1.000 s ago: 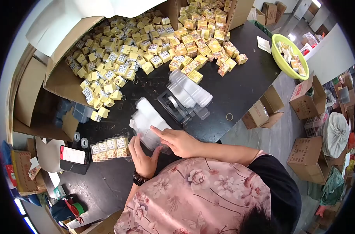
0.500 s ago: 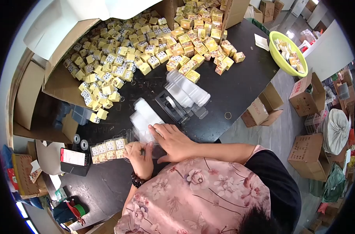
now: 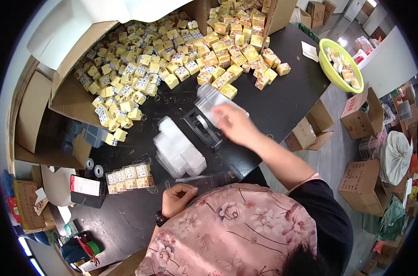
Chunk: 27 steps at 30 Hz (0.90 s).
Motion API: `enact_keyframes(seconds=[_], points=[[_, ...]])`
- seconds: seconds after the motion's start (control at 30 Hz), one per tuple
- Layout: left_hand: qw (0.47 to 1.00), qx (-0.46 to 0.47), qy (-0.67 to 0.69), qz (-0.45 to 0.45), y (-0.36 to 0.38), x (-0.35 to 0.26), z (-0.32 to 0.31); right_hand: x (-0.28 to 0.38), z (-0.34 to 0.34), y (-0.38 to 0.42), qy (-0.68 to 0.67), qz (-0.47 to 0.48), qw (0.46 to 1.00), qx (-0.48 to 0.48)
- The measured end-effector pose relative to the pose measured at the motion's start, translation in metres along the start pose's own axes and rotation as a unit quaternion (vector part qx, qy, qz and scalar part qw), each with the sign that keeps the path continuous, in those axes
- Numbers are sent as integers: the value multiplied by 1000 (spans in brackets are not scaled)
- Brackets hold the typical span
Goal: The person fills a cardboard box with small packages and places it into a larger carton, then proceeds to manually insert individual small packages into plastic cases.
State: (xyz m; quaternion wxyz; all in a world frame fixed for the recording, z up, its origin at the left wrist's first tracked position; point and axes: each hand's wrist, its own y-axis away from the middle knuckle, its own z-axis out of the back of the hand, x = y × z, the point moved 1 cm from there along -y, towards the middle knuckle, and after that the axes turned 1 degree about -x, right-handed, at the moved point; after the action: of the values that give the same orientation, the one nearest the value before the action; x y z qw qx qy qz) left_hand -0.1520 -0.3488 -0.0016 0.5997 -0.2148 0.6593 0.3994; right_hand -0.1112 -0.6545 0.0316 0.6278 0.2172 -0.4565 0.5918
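My left hand (image 3: 177, 198), with curled fingers and the thumb against them, is at the near table edge beside a clear plastic piece (image 3: 211, 179); what it holds, if anything, is hidden. Blurred by motion, my right hand (image 3: 236, 124) is over a stack of clear plastic trays (image 3: 209, 99), beside a black tape dispenser (image 3: 210, 137). Another stack of clear trays (image 3: 177, 149) lies between the hands. A clear pack of small printed boxes (image 3: 130, 177) is left of my left hand.
Yellow boxes (image 3: 135, 69) spill from a carton (image 3: 64, 92), with orange-yellow ones (image 3: 236, 55) beside them. A phone (image 3: 85, 186) and tape rolls (image 3: 98, 170) are at left. A lime basin (image 3: 324, 60) stands at right; cartons (image 3: 305, 131) are on the floor.
My right hand has moved up and right, off the middle trays to the other stack. My left hand has moved away from the pack of boxes, toward the near edge.
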Motion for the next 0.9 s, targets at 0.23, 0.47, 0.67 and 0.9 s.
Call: enact_keyframes(seconds=[0.23, 0.47, 0.67, 0.9], points=[[967, 233, 79, 63, -17, 6, -6, -127, 44, -70, 174, 81, 970, 152], [968, 194, 115, 109, -13, -10, 2, -134, 58, -83, 187, 110, 958, 188], [968, 80, 238, 24, -16, -30, 8, -121, 75, -77, 303, 79, 941, 132], [994, -36, 68, -77, -28, -60, 3, 36, 21, 12, -400, -43, 912, 77]])
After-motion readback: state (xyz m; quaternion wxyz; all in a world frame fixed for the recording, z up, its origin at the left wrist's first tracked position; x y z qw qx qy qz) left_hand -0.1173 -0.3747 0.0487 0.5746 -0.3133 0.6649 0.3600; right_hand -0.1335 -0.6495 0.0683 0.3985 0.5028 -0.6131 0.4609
